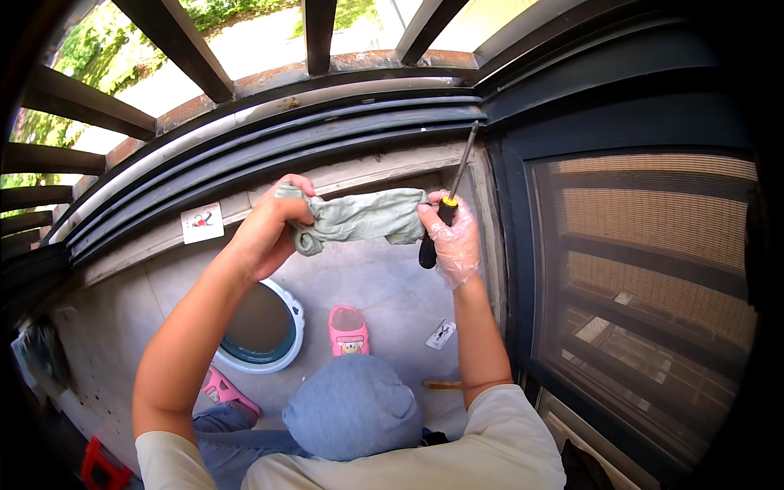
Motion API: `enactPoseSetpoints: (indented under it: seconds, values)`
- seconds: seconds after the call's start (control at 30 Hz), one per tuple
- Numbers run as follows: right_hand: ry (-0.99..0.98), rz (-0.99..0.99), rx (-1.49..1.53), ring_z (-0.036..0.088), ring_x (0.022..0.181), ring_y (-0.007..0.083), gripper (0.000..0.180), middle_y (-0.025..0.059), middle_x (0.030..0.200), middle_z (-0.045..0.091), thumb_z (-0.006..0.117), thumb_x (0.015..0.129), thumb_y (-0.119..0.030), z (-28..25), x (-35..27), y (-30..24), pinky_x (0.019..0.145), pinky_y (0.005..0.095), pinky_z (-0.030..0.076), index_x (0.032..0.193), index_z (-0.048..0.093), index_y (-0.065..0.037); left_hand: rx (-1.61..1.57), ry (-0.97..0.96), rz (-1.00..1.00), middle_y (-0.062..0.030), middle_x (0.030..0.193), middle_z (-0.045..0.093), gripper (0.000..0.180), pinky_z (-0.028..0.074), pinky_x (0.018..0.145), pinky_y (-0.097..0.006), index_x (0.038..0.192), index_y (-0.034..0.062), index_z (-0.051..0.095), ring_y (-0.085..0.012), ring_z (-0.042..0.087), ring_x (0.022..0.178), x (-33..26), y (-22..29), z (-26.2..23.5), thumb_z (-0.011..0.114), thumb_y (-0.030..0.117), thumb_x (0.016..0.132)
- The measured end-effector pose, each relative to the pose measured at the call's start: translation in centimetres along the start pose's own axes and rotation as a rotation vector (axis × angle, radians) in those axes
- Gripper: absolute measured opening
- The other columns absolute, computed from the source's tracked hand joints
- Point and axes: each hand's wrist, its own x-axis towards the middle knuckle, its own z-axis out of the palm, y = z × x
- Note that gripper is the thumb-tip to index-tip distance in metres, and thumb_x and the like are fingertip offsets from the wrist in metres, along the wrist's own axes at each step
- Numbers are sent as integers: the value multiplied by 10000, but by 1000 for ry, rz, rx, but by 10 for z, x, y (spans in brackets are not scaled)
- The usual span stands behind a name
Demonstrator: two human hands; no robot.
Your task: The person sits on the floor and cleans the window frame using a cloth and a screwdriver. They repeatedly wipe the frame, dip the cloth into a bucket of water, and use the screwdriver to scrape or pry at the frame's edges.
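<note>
A damp-looking pale green cloth (pixel 367 214) is stretched between my two hands, in front of the window sill. Bare, my left hand (pixel 273 224) grips its bunched left end, where a fold curls down. My right hand (pixel 457 241), in a clear plastic glove, pinches the right end. That same hand also holds a screwdriver (pixel 447 211) with a black and yellow handle, its metal shaft pointing up toward the window frame corner. Part of the handle is hidden behind my thumb.
Below my left forearm stands a light blue basin (pixel 296 327) of murky water. Sliding window tracks (pixel 269 135) and metal bars (pixel 318 37) run along the far side. A dark-framed screen panel (pixel 645 269) stands at the right. Cards (pixel 202 223) lie on the sill and floor. Pink slippers (pixel 349 329) are on my feet.
</note>
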Motion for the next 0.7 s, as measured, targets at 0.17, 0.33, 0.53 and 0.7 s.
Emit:
enactPoseSetpoints:
  seconds: [0.17,0.33,0.53,0.7]
  values:
    - [-149,79,13,509,661,65,205,-8,793,558,673,834,-112,5,-7,0,606,216,427,985,554,-44,734,-11,-330,12,728,564,360,398,552,-239,993,78,590,-77,508,666,1,1,41,760,293,759]
    - [-75,151,126,562,688,118,351,83,847,589,650,857,-135,-8,-5,8,655,260,474,1115,458,6,744,2,-127,55,623,457,100,308,445,-213,969,148,545,-48,393,527,18,5,43,580,208,896]
    - [-203,237,146,565,687,133,468,98,840,592,586,892,-113,-22,-41,-3,675,289,481,1278,344,-4,861,-47,-56,10,891,558,114,380,662,-219,974,78,523,-61,466,760,41,20,51,514,71,861]
    - [-335,306,91,517,555,93,398,44,656,539,575,869,-64,-27,-73,-14,553,241,424,1213,379,-15,671,-136,38,-109,1241,572,159,401,861,-256,947,62,470,-118,521,1019,55,23,63,530,-5,816]
